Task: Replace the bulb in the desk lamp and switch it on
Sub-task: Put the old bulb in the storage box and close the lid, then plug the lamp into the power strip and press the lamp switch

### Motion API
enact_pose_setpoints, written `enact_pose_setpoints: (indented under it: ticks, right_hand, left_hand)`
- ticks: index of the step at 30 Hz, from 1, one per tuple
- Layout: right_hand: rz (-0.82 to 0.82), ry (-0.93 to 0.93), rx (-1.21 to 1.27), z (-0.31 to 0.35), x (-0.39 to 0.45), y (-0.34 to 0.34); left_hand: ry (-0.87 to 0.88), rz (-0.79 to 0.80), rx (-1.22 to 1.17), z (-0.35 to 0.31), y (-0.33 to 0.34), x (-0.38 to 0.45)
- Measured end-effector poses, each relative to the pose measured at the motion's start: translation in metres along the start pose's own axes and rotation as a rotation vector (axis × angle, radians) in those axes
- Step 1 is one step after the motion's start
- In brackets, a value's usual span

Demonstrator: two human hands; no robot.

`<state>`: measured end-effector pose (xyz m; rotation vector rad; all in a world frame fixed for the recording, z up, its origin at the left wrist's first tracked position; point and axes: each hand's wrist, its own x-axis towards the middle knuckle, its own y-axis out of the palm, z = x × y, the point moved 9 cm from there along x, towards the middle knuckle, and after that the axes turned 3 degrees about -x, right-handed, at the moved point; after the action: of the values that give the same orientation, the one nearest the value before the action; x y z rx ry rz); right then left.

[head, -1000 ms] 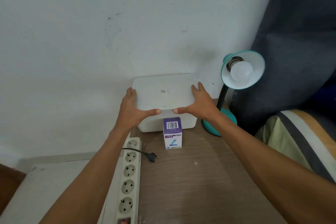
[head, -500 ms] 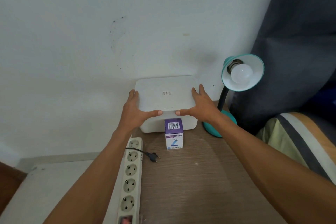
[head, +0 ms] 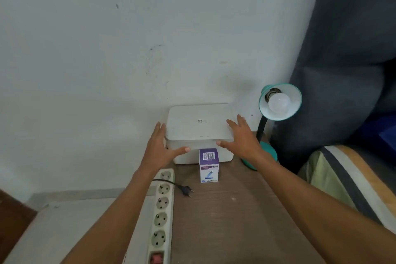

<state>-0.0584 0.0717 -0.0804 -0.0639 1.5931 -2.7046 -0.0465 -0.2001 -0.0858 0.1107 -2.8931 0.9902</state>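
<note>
A pale wall [head: 128, 49] fills most of the view, with a dark grey curtain or cushion [head: 347, 49] hanging down the right side. Below it lies striped bedding [head: 347, 180] in cream, grey and orange. The wood-grain desk [head: 235, 221] stands against the wall, and a lower white surface [head: 64, 231] sits to its left.

A white lidded box [head: 199, 133] stands at the back of the desk, touching or nearly touching the wall. The left hand [head: 159, 150] is spread flat against the box's left side, fingers extended and thumb stretched along the front edge under the lid; it presses rather than closes round anything. The right hand [head: 242, 137] mirrors it on the right side, fingers splayed over the lid's corner, thumb pointing inward along the front rim. Whether the lid is lifted at all cannot be told.

A white power strip [head: 162, 214] runs along the desk's left edge, its red switch nearest the viewer. The teal desk lamp [head: 279, 100] stands at the right back corner, its shade tilted toward the viewer with a white bulb [head: 278, 102] seated in it, unlit. A small purple-and-white bulb carton [head: 209, 165] stands upright just in front of the box, barcode on top. A black plug [head: 186, 189] lies loose beside the strip, not inserted
</note>
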Motion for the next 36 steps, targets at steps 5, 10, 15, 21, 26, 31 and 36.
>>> enact_pose_setpoints:
  ticks: [5, 10, 15, 21, 26, 31, 36]
  right_hand:
    - [-0.031, -0.007, -0.011, 0.002, -0.035, 0.004]
    - [-0.046, -0.002, 0.010, 0.002, -0.072, 0.010]
    - [-0.044, -0.021, -0.013, 0.008, -0.111, 0.019]
    - [0.029, -0.052, -0.039, 0.016, -0.150, 0.058]
    - [0.147, -0.037, 0.007, 0.022, -0.155, 0.100]
    - [0.150, -0.069, -0.018, 0.045, -0.141, 0.129]
    - [0.103, -0.154, -0.082, 0.085, -0.114, 0.148]
  left_hand:
    - [-0.024, 0.012, 0.011, 0.017, -0.003, -0.049]
    - [-0.033, 0.017, 0.012, 0.030, -0.002, -0.095]
    - [-0.058, 0.020, 0.024, 0.050, 0.007, -0.137]
    - [-0.181, 0.079, -0.005, 0.095, 0.031, -0.184]
    - [-0.197, 0.163, -0.087, 0.117, 0.052, -0.199]
    - [-0.174, 0.174, -0.121, 0.123, 0.058, -0.196]
    - [-0.165, 0.164, -0.136, 0.127, 0.058, -0.196]
